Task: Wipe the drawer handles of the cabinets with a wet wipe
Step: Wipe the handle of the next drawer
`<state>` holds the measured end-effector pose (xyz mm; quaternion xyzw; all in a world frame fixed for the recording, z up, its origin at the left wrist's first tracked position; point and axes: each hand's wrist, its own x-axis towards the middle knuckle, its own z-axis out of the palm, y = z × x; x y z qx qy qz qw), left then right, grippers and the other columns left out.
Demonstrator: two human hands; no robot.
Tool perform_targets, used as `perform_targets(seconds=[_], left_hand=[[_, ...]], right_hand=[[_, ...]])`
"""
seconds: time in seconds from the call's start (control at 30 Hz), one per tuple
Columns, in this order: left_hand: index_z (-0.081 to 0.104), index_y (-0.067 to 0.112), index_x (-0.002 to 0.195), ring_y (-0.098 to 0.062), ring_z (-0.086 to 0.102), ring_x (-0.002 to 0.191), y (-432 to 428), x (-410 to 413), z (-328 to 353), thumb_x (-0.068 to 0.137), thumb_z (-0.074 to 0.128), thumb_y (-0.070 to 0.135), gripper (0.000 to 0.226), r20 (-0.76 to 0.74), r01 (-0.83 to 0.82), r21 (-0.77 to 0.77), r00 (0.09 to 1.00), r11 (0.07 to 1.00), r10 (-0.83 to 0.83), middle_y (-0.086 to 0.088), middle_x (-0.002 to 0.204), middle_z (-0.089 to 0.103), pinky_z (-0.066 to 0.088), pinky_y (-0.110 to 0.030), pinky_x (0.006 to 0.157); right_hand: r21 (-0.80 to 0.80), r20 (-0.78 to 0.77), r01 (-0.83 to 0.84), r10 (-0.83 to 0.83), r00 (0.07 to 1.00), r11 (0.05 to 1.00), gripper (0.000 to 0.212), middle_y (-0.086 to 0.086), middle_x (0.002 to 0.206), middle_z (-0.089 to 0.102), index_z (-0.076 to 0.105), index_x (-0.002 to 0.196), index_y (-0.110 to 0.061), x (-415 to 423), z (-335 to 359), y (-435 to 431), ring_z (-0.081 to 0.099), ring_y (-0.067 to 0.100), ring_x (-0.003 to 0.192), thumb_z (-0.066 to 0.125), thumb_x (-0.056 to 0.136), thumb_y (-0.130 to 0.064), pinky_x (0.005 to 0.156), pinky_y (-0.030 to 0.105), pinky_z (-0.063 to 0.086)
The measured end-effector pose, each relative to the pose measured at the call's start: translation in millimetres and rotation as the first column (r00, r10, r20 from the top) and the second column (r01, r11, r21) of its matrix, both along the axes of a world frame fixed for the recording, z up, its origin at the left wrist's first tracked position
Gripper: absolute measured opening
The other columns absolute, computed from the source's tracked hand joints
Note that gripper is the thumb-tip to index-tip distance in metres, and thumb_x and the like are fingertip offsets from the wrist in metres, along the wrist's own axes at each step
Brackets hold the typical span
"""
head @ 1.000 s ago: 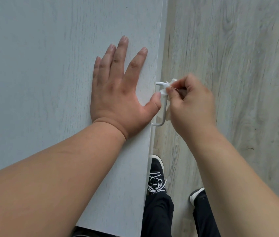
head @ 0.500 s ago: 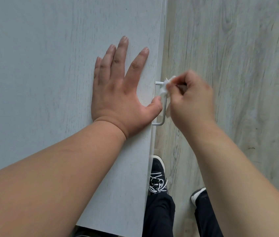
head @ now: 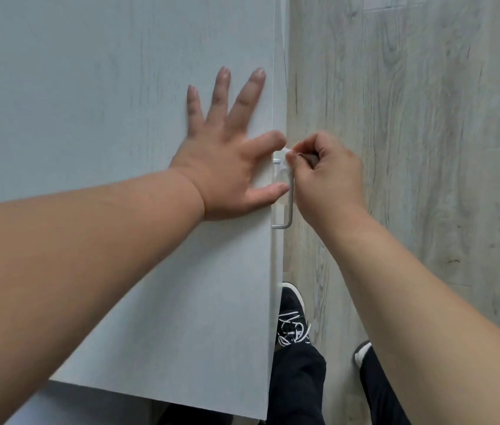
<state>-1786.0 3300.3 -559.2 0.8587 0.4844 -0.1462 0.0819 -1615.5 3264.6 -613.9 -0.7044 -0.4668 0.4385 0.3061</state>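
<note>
**Handle wipe in progress at the upper end of the pull**

Your left hand lies flat and spread on the cabinet top, fingers released, thumb reaching the edge just beside the handle. It grasps nothing; it braces you.

Your right hand is clenched around the wet wipe, pinching it against the upper end of the handle, near the top mounting post. Only a small white corner of the wipe shows above your fingers; the rest is hidden inside your grip.

The handle is a thin white bar fixed to the cabinet front below the top's edge. Its lower run and bottom post show bare.

Recommendation: wrap the wipe fully round the bar, not just against its outer face, and draw it down the whole length to the lower post. Work into both corners, where grime would likely collect. Keep the left hand planted so the drawer does not shift under pressure. Judged from this view, this handle is only partly done.
</note>
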Motion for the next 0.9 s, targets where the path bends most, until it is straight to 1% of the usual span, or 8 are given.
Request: perform_targets(seconds=[0.07, 0.13, 0.27, 0.33, 0.63, 0.73, 0.83, 0.9], left_hand=[[0.055, 0.034, 0.132, -0.056, -0.004, 0.155, 23.5, -8.4, 2.8, 0.083, 0.026, 0.084, 0.076, -0.030, 0.180, 0.001, 0.983, 0.984, -0.179, -0.017, 0.173, -0.005, 0.008, -0.082, 0.114], [0.058, 0.028, 0.126, -0.058, 0.000, 0.154, 32.2, -12.1, -0.4, 0.086, 0.030, 0.082, 0.074, -0.007, 0.269, 0.038, 0.963, 0.962, -0.269, -0.016, 0.173, 0.006, 0.008, -0.084, 0.112], [0.062, 0.021, 0.117, -0.061, 0.009, 0.152, 32.5, -13.0, -8.2, 0.089, 0.040, 0.074, 0.064, 0.071, 0.305, 0.082, 0.948, 0.949, -0.311, -0.008, 0.161, 0.039, 0.009, -0.087, 0.108], [0.062, 0.021, 0.115, -0.062, 0.011, 0.151, 34.8, -12.6, -6.3, 0.089, 0.041, 0.073, 0.062, 0.079, 0.296, 0.075, 0.950, 0.952, -0.302, -0.008, 0.151, 0.047, 0.009, -0.087, 0.108], [0.062, 0.016, 0.104, -0.059, 0.024, 0.148, 38.0, -5.2, -8.1, 0.089, 0.045, 0.066, 0.056, 0.101, 0.290, 0.122, 0.948, 0.949, -0.303, -0.008, 0.122, 0.058, 0.009, -0.088, 0.108], [0.061, 0.013, 0.097, -0.057, 0.028, 0.146, 39.2, -2.2, -13.1, 0.089, 0.047, 0.059, 0.049, 0.129, 0.313, 0.158, 0.934, 0.937, -0.334, -0.006, 0.105, 0.059, 0.012, -0.081, 0.114], [0.061, 0.012, 0.097, -0.057, 0.029, 0.146, 39.8, -2.5, -11.8, 0.090, 0.047, 0.059, 0.049, 0.149, 0.316, 0.156, 0.929, 0.936, -0.338, -0.005, 0.103, 0.059, 0.012, -0.079, 0.116], [0.062, 0.013, 0.097, -0.057, 0.028, 0.147, 40.1, -2.7, -10.9, 0.090, 0.046, 0.059, 0.050, 0.146, 0.312, 0.148, 0.932, 0.938, -0.333, -0.006, 0.103, 0.059, 0.012, -0.079, 0.116]], right_hand=[[-0.013, -0.007, -0.010, 0.010, 1.000, 1.000, 0.010, -0.016, 0.073, 0.064, 0.068, 0.085, -0.022, 3.1, 1.2, 1.5, 0.060, -0.005, 0.071, 0.072, 0.093, -0.018, 0.065, 0.012, 0.044], [-0.019, -0.012, -0.016, 0.016, 1.000, 1.000, 0.011, -0.016, 0.074, 0.065, 0.068, 0.084, -0.024, 4.2, -0.3, 1.5, 0.062, -0.001, 0.073, 0.073, 0.093, -0.019, 0.067, 0.015, 0.045], [0.004, -0.026, -0.027, 0.027, 0.999, 1.000, 0.013, -0.019, 0.072, 0.064, 0.068, 0.084, -0.028, 2.2, -3.5, 2.6, 0.060, -0.007, 0.071, 0.073, 0.093, -0.020, 0.064, 0.007, 0.040], [0.017, -0.018, -0.028, 0.028, 0.999, 0.999, 0.015, -0.019, 0.071, 0.064, 0.066, 0.083, -0.029, 2.1, -2.6, 4.1, 0.059, -0.008, 0.070, 0.073, 0.093, -0.020, 0.064, 0.007, 0.040], [-0.002, 0.043, -0.074, 0.074, 0.996, 0.997, 0.006, -0.010, 0.081, 0.068, 0.070, 0.088, -0.022, 6.9, -0.3, -0.1, 0.064, 0.008, 0.079, 0.070, 0.094, -0.019, 0.071, 0.020, 0.047], [0.030, 0.070, -0.133, 0.131, 0.989, 0.991, 0.006, -0.013, 0.079, 0.068, 0.071, 0.088, -0.021, 3.9, -4.1, 12.6, 0.064, 0.007, 0.077, 0.071, 0.093, -0.018, 0.069, 0.016, 0.046], [-0.016, 0.056, -0.106, 0.107, 0.993, 0.994, 0.009, -0.015, 0.081, 0.068, 0.069, 0.088, -0.025, 12.6, -4.5, -4.2, 0.065, 0.003, 0.080, 0.072, 0.094, -0.019, 0.067, 0.007, 0.043], [-0.034, 0.052, -0.099, 0.100, 0.994, 0.995, 0.009, -0.016, 0.082, 0.068, 0.070, 0.089, -0.025, 14.8, -0.8, -8.6, 0.065, 0.000, 0.081, 0.071, 0.095, -0.019, 0.067, 0.009, 0.043]])
